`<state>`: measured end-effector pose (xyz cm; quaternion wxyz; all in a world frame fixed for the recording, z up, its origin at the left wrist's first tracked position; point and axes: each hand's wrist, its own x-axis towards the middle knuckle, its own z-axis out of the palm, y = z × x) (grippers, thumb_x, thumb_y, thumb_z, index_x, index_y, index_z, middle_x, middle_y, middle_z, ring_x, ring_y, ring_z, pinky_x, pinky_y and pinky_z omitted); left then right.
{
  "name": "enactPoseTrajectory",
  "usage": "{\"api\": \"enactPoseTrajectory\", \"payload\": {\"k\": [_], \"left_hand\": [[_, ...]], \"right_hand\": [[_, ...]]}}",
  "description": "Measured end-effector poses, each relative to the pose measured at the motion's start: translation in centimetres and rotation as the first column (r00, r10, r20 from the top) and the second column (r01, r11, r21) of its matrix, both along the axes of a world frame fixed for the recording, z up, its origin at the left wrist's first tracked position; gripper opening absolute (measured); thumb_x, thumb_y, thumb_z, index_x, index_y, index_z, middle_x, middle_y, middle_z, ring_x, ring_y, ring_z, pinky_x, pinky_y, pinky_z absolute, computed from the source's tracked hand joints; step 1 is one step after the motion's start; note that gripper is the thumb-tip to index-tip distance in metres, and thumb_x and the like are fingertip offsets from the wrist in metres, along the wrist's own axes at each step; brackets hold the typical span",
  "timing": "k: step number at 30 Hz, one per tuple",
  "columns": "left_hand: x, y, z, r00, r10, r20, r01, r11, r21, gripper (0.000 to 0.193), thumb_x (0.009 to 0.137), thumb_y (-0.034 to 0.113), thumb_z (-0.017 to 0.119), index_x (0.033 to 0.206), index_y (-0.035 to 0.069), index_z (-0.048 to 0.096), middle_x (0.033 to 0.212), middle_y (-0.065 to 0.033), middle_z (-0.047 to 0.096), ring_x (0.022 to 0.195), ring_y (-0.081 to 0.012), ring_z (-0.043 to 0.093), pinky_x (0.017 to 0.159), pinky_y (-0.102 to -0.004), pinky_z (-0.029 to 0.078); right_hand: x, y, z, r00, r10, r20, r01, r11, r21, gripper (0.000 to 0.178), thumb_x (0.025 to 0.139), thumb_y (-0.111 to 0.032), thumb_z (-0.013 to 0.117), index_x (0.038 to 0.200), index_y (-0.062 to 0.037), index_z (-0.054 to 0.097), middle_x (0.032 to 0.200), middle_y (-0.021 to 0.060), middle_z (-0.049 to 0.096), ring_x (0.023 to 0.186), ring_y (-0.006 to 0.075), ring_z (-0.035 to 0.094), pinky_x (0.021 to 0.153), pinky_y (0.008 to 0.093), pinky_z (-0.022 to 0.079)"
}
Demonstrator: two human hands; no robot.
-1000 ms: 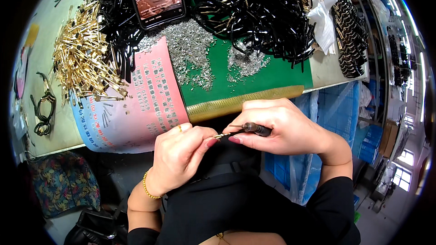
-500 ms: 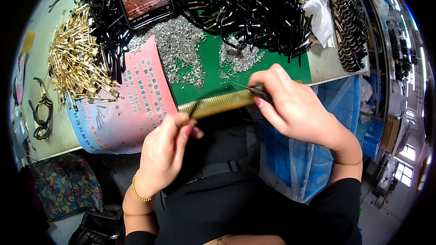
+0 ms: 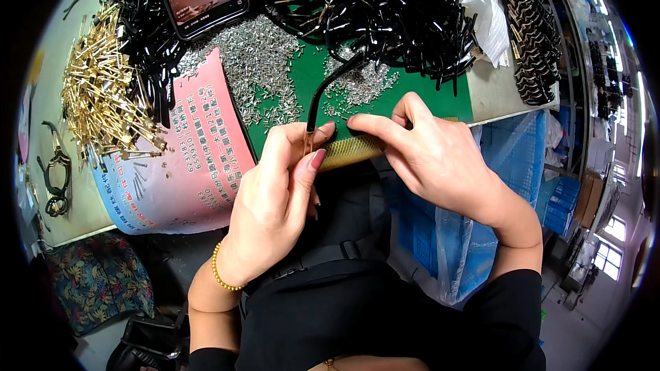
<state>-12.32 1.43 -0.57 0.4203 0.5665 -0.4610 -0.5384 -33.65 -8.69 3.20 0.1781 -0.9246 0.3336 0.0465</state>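
My left hand [image 3: 271,196] is closed in a pinch on a black eyeglass temple [image 3: 317,99]; its curved end points up and right, and its lower end sits between thumb and forefinger. Just to the right, my right hand [image 3: 440,161] has its forefinger bent toward the left fingertips while the other fingers curl under. Whatever lies inside that curl is mostly hidden; only a dark sliver shows. Beneath both hands runs a gold textured strip [image 3: 354,152] along the table's front edge. Small silver metal pieces [image 3: 258,62] lie heaped on the green mat [image 3: 430,99] beyond.
Black eyeglass temples [image 3: 399,20] pile up at the back, beside a phone [image 3: 206,24]. Gold metal parts [image 3: 110,89] heap at the left on a pink and blue printed sheet [image 3: 199,178]. White tissue [image 3: 489,14] lies back right; a blue crate [image 3: 509,185] stands below the edge.
My left hand has moved up and right, and the black temple now stands upright in its pinch. The dark pointed tweezers seen in my right hand no longer show clearly; its forefinger reaches further left.
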Motion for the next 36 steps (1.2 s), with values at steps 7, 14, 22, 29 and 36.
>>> {"api": "enactPoseTrajectory", "payload": {"k": [7,14,22,29,36], "left_hand": [[0.4,1.2,-0.2,0.995,0.087,0.043,-0.085,0.995,-0.047,0.023,0.108,0.009,0.050,0.129,0.000,0.052,0.104,-0.0100,0.076,0.058,-0.0080,0.060,0.055,-0.0240,0.051],[0.5,1.1,-0.7,0.986,0.147,0.077,-0.147,0.989,-0.003,0.020,0.106,0.009,0.056,0.121,-0.001,0.066,0.086,-0.0066,0.075,0.057,-0.0072,0.063,0.053,-0.0231,0.052],[0.1,1.0,-1.0,0.967,0.141,0.214,-0.123,0.988,-0.095,0.020,0.103,0.006,0.060,0.121,0.001,0.066,0.083,-0.0089,0.075,0.057,-0.0160,0.067,0.054,-0.0293,0.053],[-0.3,1.3,-4.1,0.703,0.369,0.608,0.088,0.803,-0.589,0.031,0.091,0.001,0.071,0.120,-0.006,0.065,0.088,-0.0131,0.071,0.070,-0.0251,0.068,0.062,-0.0349,0.053],[3.2,2.5,-2.1,0.598,0.442,0.668,0.081,0.796,-0.599,0.031,0.094,0.000,0.067,0.124,-0.006,0.064,0.083,-0.0115,0.070,0.066,-0.0212,0.068,0.059,-0.0296,0.054]], "right_hand": [[0.1,-0.3,-0.1,0.999,0.030,-0.019,-0.030,1.000,0.007,0.049,0.089,-0.010,0.066,0.136,-0.0222,0.058,0.093,0.0125,0.055,0.071,0.0279,0.067,0.054,0.0386,0.054],[0.9,-0.6,0.5,0.995,-0.021,0.096,-0.010,0.949,0.314,0.045,0.098,-0.015,0.057,0.142,-0.0206,0.051,0.101,0.0155,0.059,0.070,0.0327,0.067,0.064,0.0400,0.055],[3.9,-0.3,2.6,0.902,-0.430,-0.036,0.146,0.225,0.963,0.044,0.108,-0.022,0.042,0.150,-0.0105,0.033,0.084,0.0032,0.053,0.060,0.0121,0.061,0.049,0.0268,0.051],[3.7,-0.7,3.4,0.831,-0.538,-0.144,0.122,-0.076,0.990,0.044,0.107,-0.012,0.047,0.144,-0.0043,0.024,0.102,0.0084,0.055,0.055,0.0102,0.054,0.045,0.0253,0.044],[6.0,0.9,4.7,0.988,-0.113,0.105,0.017,0.757,0.654,0.045,0.102,-0.024,0.060,0.135,-0.0010,0.040,0.105,0.0265,0.064,0.102,0.0463,0.065,0.085,0.0501,0.053]]}}
